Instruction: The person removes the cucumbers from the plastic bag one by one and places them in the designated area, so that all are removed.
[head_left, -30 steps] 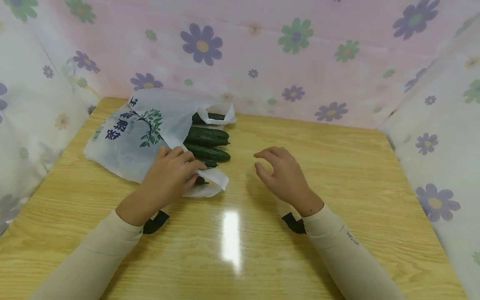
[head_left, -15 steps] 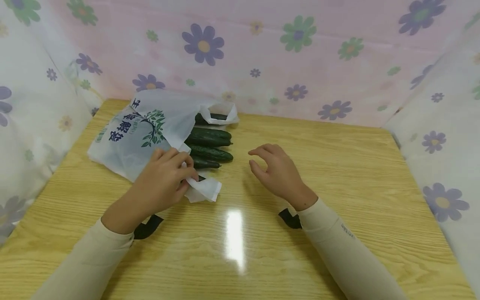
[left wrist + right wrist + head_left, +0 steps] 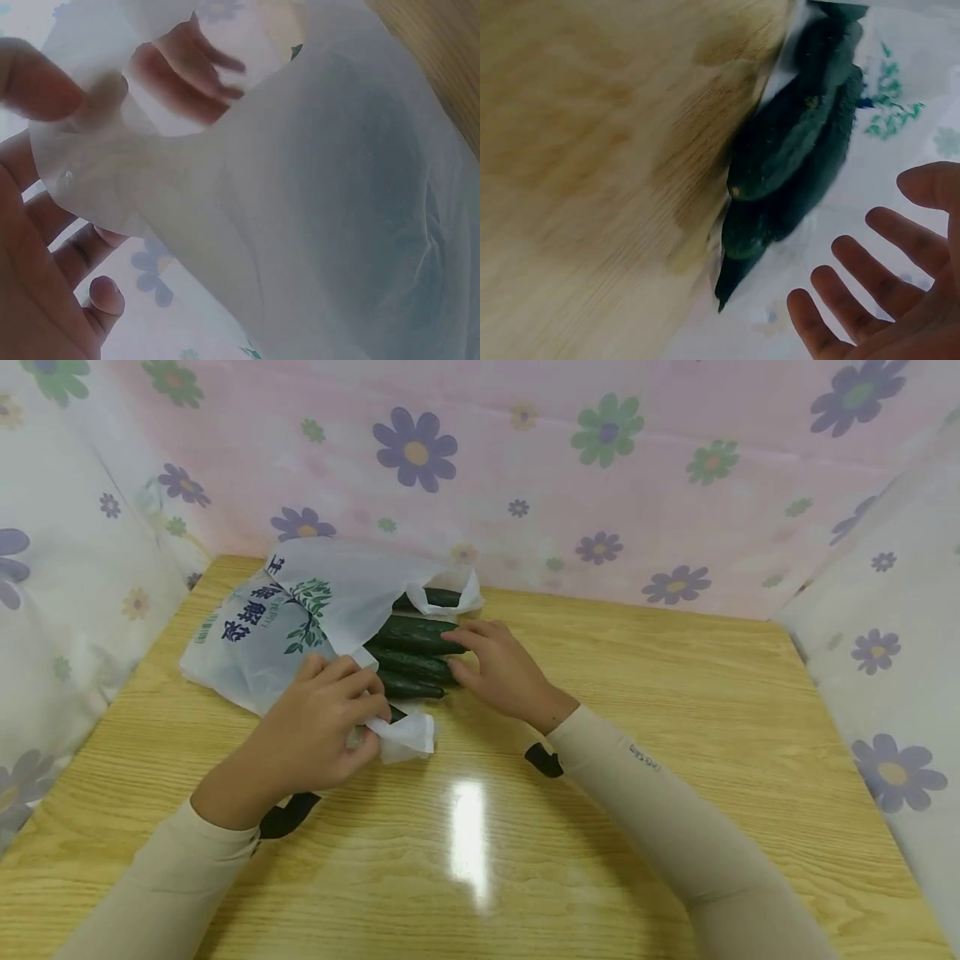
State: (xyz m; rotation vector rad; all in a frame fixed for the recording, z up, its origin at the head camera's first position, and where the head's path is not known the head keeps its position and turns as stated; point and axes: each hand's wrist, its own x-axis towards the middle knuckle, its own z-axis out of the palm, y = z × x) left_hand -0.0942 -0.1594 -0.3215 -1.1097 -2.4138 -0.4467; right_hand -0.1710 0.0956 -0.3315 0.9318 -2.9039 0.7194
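Observation:
A white plastic bag (image 3: 341, 589) with a green tree print lies on its side at the table's left. Several dark green cucumbers (image 3: 416, 633) stick out of its mouth, pointing right. My left hand (image 3: 311, 731) pinches the near edge of the bag by its handle; in the left wrist view the thin plastic (image 3: 225, 225) stretches away from thumb and fingers. At the cucumbers' tips is my right hand (image 3: 502, 672), fingers spread towards them. In the right wrist view those fingers (image 3: 866, 270) are apart, beside the cucumbers (image 3: 780, 150), with nothing held. Contact there cannot be told.
The wood-grain table (image 3: 675, 710) extends to the right and front of the bag. A flower-patterned curtain (image 3: 517, 460) stands along the back and both sides. Light reflects off the tabletop in front of the bag.
My right hand has moved left and slightly away from me, up to the cucumbers' tips. My left hand has taken the near bag handle and drawn it slightly towards me.

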